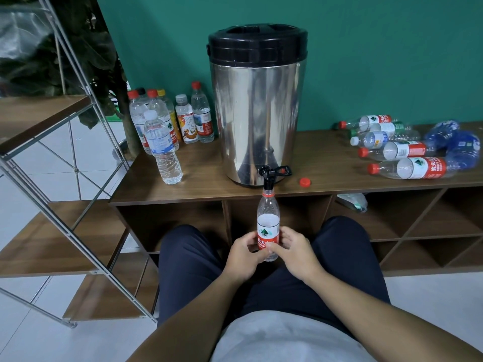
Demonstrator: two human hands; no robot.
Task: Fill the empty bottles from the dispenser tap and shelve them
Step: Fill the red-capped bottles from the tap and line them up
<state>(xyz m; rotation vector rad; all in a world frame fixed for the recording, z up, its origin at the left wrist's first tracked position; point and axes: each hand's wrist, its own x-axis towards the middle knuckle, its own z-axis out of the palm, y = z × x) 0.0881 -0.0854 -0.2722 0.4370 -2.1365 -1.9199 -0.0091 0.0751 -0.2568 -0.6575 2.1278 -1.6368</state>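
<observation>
- open bottle point(268, 220) base and lower label hidden behind left hand point(244, 254) and right hand point(292, 253) fingers
- water level inside it: can't tell
- rear bottles in upright bottle cluster point(156, 118) half hidden by front ones
- crushed blue bottles point(456, 145) cut by right edge
- shelf rack point(47, 158) cut by left edge
- object in cubby point(352, 201) under worktop point(203, 184): blurred, can't identify

A teal green wall point(366, 61) fills the upper part of the frame. Below it, a low wooden cabinet point(326, 163) with open cubbyholes runs across the middle and right. A metal-framed rack with wooden shelves point(47, 118) slants through the left side, dark plant foliage point(86, 48) behind it in the upper left. White floor tiles point(26, 335) show at lower left.
</observation>
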